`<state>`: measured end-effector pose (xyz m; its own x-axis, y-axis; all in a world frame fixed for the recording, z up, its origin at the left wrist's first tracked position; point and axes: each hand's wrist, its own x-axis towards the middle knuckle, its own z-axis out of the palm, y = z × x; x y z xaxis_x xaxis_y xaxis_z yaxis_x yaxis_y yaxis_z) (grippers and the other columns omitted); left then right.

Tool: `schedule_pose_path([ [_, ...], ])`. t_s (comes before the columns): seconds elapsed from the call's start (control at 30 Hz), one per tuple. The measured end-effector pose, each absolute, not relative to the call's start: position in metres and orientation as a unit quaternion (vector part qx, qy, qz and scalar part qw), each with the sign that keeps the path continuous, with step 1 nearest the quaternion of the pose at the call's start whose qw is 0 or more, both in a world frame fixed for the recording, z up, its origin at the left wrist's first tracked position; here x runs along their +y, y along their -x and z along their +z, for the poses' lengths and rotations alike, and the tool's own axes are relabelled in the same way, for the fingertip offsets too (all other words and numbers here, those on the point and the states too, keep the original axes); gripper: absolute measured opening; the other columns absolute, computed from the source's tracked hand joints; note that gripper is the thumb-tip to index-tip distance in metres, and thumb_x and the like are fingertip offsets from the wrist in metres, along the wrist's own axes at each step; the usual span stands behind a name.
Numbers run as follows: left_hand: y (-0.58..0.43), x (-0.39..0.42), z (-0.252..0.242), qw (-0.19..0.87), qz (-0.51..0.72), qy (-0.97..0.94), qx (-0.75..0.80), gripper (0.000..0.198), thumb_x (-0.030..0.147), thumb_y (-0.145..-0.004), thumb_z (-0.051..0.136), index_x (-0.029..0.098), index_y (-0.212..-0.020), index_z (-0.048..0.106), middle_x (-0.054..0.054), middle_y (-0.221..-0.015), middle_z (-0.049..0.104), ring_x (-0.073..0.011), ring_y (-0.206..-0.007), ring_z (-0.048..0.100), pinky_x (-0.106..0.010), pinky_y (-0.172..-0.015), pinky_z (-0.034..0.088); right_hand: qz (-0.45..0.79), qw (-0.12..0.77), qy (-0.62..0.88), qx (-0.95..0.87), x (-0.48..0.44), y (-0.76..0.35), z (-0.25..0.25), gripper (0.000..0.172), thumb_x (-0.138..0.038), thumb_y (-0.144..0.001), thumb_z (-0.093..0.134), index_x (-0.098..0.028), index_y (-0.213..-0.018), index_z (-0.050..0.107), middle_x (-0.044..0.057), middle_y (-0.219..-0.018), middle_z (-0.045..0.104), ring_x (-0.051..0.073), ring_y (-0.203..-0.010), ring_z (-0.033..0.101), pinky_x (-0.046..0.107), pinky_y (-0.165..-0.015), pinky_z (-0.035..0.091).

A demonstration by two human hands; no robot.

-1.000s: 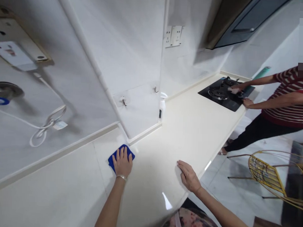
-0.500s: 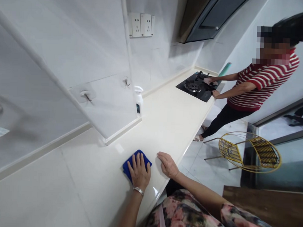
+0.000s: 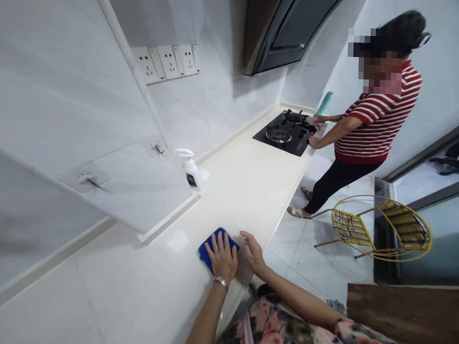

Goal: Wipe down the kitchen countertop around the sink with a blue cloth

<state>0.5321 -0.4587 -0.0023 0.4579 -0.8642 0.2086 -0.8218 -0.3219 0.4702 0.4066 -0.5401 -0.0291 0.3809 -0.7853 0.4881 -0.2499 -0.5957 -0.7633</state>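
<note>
My left hand (image 3: 223,257) lies flat on a blue cloth (image 3: 209,247), pressing it onto the cream countertop (image 3: 142,294) near its front edge. A metal bracelet circles that wrist. My right hand (image 3: 254,252) rests palm down on the counter edge just right of the cloth, fingers apart, holding nothing. The two hands almost touch.
A white spray bottle (image 3: 190,169) stands by the wall corner. Two wall hooks (image 3: 157,148) and a row of sockets (image 3: 166,62) sit above. Another person in a red striped shirt (image 3: 378,117) wipes the black gas hob (image 3: 285,134). A yellow wire chair (image 3: 381,228) stands on the floor.
My left hand has slid the blue cloth from the wall corner toward the counter's front edge. My right hand stays on the counter edge, the hands now close together. The view has swung right.
</note>
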Motion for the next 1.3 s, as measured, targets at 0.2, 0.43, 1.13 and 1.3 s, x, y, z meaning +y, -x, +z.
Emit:
schedule_pose_path([
  [0.2,-0.555,-0.487,0.016,0.377,-0.160,-0.791,-0.454,0.060,0.031,-0.108,0.022,0.017,-0.160,0.047,-0.014,-0.165,0.050,-0.0218,-0.152,0.049,-0.047,-0.128,0.040,-0.323,0.206,0.872,0.305,-0.559,-0.407,-0.003,0.060,-0.017,-0.096,0.046,-0.024,-0.156,0.050,0.011,-0.158,0.056,0.033,-0.153,0.042,0.065,-0.127,0.033],
  [0.43,-0.652,-0.346,0.024,0.296,0.006,-0.918,-0.265,0.067,0.043,-0.106,0.028,0.009,-0.161,0.043,-0.025,-0.165,0.045,-0.0346,-0.160,0.033,-0.061,-0.131,0.028,-0.251,0.183,0.916,0.254,-0.523,-0.439,-0.005,0.072,-0.027,-0.088,0.070,-0.012,-0.157,0.052,0.022,-0.172,0.033,0.051,-0.161,0.016,0.079,-0.126,0.017],
  [1.13,-0.644,-0.298,-0.007,0.118,0.104,-0.981,-0.110,0.070,0.052,-0.106,0.029,0.009,-0.158,0.049,-0.029,-0.166,0.041,-0.0422,-0.160,0.030,-0.064,-0.126,0.030,-0.210,0.064,0.938,0.268,-0.710,-0.477,-0.013,0.072,-0.042,-0.097,0.050,-0.012,-0.163,0.043,0.016,-0.166,0.047,0.041,-0.157,0.033,0.065,-0.131,0.013],
  [1.3,-0.648,-0.292,-0.012,0.127,0.108,-0.981,-0.102,0.072,0.055,-0.104,0.030,0.010,-0.157,0.050,-0.028,-0.167,0.041,-0.0428,-0.159,0.031,-0.065,-0.126,0.031,-0.231,0.061,0.920,0.310,-0.751,-0.519,-0.017,0.066,-0.041,-0.096,0.049,-0.007,-0.153,0.053,0.022,-0.159,0.053,0.040,-0.152,0.040,0.064,-0.130,0.016],
])
